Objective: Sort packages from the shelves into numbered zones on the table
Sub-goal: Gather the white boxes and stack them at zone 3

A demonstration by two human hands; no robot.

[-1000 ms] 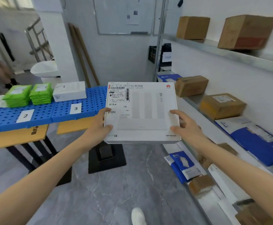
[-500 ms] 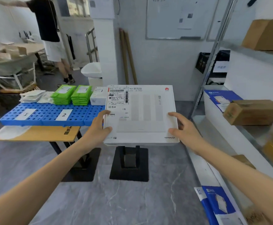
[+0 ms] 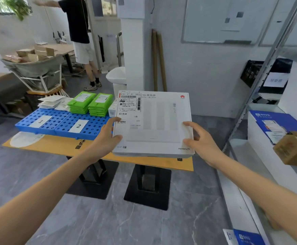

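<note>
I hold a flat white box (image 3: 159,124) with a shipping label level in front of me, above the near edge of the table (image 3: 55,148). My left hand (image 3: 107,138) grips its left edge, thumb on top. My right hand (image 3: 199,138) grips its right edge the same way. Blue perforated zone mats (image 3: 59,123) on the table carry cards marked 1 (image 3: 40,121) and 2 (image 3: 78,126). Behind zone 2 stand two piles of green packages (image 3: 92,104); white envelopes (image 3: 54,102) lie behind zone 1. The box hides the mat's right part.
A metal shelf rack (image 3: 267,71) at the right holds a blue mailer (image 3: 274,124) and a cardboard box (image 3: 294,149). Another blue mailer (image 3: 246,236) lies low at the right. A person (image 3: 80,38) stands behind the table near a cart with boxes (image 3: 32,68). Black table bases (image 3: 147,188) stand on the grey floor.
My view has swung left, away from the shelves toward the table, and the table is nearer. Both hands keep the same grip on the white box.
</note>
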